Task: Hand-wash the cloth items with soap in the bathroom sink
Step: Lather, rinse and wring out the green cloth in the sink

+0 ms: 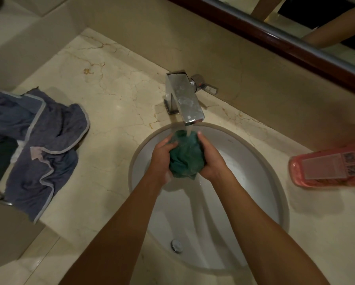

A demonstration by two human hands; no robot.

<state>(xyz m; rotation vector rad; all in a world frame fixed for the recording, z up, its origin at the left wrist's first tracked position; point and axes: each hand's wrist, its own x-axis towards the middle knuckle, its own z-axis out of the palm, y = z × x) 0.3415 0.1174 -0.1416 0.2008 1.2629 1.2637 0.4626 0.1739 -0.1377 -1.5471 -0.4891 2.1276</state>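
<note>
Gripping bunched green cloth (184,159) in left hand (162,155) and right hand (210,159), fingers clamped, over sink's (254,161) back edge; best squeezing directly beneath tap (184,97) stream.

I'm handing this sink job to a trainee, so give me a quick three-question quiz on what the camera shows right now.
1. True or false: water from the tap is falling on the green cloth.
2. Which hands grip the green cloth? A) left hand only B) right hand only C) both
3. Fill in: the grey cloth lies on the counter to the ___ of the sink, and the pink bottle lies on its other side.

Key: 1 true; 2 C; 3 left
</note>
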